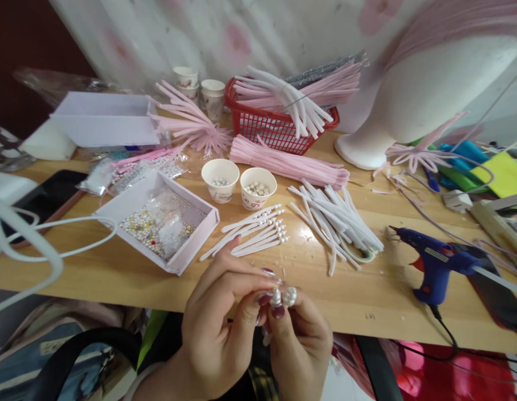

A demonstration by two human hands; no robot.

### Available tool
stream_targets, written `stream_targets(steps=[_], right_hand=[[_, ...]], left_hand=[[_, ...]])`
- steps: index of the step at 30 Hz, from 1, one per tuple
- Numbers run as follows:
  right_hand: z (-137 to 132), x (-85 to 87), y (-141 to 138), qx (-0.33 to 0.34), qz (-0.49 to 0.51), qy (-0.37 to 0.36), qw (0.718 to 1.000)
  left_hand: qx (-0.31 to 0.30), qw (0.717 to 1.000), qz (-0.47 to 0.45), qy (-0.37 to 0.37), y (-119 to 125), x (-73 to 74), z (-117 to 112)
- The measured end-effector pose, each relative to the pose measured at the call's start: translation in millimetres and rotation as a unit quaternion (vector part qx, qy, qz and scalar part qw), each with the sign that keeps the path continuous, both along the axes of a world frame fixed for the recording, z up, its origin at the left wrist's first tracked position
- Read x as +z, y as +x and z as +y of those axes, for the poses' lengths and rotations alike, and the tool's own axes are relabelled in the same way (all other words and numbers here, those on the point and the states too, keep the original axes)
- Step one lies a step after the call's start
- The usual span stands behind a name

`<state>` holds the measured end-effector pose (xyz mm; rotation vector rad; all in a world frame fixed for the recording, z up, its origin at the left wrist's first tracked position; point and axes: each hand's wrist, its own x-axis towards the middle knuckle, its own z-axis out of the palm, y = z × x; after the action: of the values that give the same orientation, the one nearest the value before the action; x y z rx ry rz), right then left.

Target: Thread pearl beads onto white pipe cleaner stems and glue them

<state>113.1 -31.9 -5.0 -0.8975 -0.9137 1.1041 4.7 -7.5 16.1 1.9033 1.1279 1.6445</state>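
Note:
My left hand point(225, 312) and my right hand point(302, 340) meet at the table's front edge. Their fingertips pinch around two shiny white pearl beads point(290, 296), which sit side by side. The left thumb and fingers close on the left bead, while the right thumb and fingers grip from below and beside. Whatever joins the beads is hidden by my fingers. Just beyond the hands lies a row of white pipe-cleaner stems point(254, 236) with small pearl beads at their right ends. Two paper cups, one with silvery beads point(220, 181) and one with pearls point(258, 188), stand behind.
A white box point(200, 239) of mixed beads lies left. To the right are loose white pipe cleaners point(337, 223) and a blue glue gun point(437, 259) with its cord. Pink pipe cleaners point(287, 161), a red basket point(266, 128) and a white foam head point(442, 89) stand behind.

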Motion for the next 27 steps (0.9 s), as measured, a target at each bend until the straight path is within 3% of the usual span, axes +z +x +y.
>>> stream_targets(steps=[10, 18, 27], right_hand=[[-1, -7.2, 5, -0.002, 0.001, -0.016, 1.000], [4, -9.0, 13, 0.080, 0.108, -0.069, 0.989], [9, -6.9, 12, 0.127, 0.162, -0.093, 0.974]], left_hand=[[0.015, 1.000, 0.002, -0.024, 6, 3.5, 3], [-0.086, 0.984, -0.086, -0.129, -2, 8.8, 4], [-0.099, 0.982, -0.092, -0.133, -4, 5.5, 5]])
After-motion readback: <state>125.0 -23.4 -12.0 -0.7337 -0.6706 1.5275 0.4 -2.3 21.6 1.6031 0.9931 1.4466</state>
